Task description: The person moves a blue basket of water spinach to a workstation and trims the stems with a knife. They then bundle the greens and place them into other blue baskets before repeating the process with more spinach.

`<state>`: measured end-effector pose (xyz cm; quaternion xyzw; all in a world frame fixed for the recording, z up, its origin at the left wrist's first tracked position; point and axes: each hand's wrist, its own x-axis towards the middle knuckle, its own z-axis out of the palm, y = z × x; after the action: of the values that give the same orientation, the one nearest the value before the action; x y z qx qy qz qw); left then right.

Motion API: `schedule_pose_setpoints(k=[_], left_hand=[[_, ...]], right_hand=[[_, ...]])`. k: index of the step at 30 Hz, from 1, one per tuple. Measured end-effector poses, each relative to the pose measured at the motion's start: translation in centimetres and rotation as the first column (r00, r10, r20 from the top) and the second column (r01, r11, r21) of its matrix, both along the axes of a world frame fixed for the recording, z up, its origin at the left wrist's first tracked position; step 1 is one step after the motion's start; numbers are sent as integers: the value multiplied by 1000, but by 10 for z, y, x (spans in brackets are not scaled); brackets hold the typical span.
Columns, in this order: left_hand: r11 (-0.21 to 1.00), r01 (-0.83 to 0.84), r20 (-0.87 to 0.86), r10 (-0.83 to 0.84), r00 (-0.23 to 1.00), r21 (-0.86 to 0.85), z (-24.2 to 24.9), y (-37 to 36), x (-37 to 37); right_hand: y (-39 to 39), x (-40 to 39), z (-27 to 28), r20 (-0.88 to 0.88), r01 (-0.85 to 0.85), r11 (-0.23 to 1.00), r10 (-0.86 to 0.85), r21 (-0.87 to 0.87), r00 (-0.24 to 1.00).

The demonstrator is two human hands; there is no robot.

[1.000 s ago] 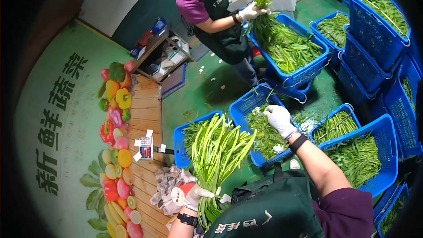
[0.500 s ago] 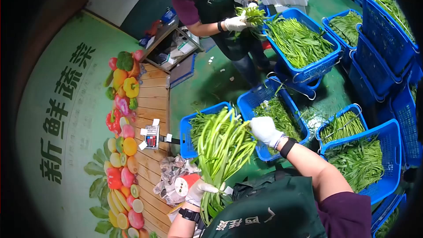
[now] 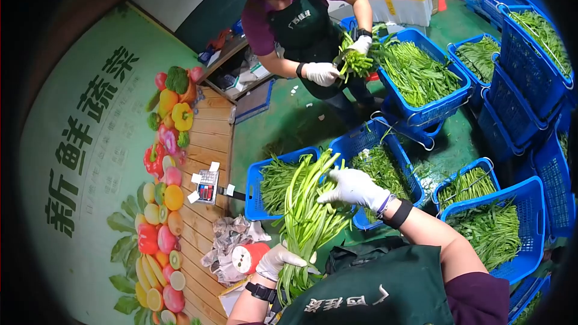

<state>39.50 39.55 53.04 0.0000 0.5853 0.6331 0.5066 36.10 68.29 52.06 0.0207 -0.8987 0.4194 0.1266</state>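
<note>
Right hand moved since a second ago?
Yes: judged against the middle blue basket, the right hand has shifted left in the picture, from over that basket to the stalks of the green bunch in the left hand.

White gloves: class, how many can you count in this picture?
4: one each on the camera wearer's left hand, the wearer's right hand, the co-worker's right hand and the co-worker's left hand. No other shows.

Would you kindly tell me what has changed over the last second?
The right hand has moved left from over the middle basket to the green bunch. The co-worker's bunch has come lower. The left hand still grips the green bunch, and the middle basket stayed put.
</note>
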Motion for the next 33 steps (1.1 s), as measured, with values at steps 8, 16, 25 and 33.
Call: schedule_pose_setpoints(k=[8, 16, 25, 33], left_hand=[[1000, -5, -45, 4, 999, -9, -6, -11, -3], [998, 23, 26, -24, 999, 55, -17, -37, 6], [986, -124, 117, 111, 987, 108, -41, -65, 14], [932, -246, 197, 197, 960, 265, -58, -87, 17]], right_hand=[[4, -16, -32, -61, 163, 983, -168, -84, 984], [68, -30, -113, 163, 512, 845, -533, 155, 830], [10, 1, -74, 333, -25, 983, 85, -182, 939], [16, -6, -96, 225, 356, 934, -344, -17, 912]])
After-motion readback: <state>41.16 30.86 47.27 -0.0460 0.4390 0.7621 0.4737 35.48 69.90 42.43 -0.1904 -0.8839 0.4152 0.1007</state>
